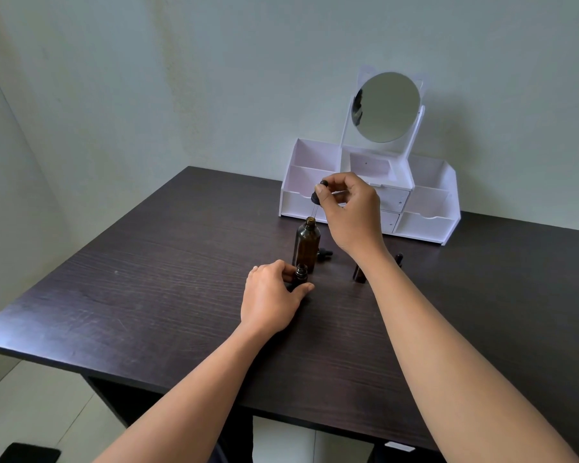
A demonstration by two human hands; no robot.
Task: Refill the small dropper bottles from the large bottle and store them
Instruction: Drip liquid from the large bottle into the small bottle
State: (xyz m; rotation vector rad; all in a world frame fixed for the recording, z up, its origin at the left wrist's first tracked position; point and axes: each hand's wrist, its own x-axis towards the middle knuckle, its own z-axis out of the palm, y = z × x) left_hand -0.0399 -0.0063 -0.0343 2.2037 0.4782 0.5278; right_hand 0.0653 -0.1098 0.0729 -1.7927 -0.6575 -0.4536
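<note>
The likeliest mishap from here was a spill. The dropper [317, 194] hung with its thin glass tube right at the open mouth of the large bottle [306, 243], though whether the tip was inside could not be told. A lift off the vertical could catch the tube on the rim and rock that tall bottle. A squeeze too soon would shed drops on the table [147, 262] before they reached the small bottle [301, 274], which stood uncapped just in front of the large bottle. The right hand [346, 203] hovered above the large bottle and a little to its right. Its wrist was bent downward, and the thumb and fingertips pinched the dropper's black top. The left hand [273, 295] rested on the table in front of the large bottle, fingers and thumb curled round the small bottle to steady it. A second small bottle [359, 275] stood to the right of the large bottle, half hidden by the right forearm. The white organizer [428, 225], judged to be the storage place, stood behind it.
</note>
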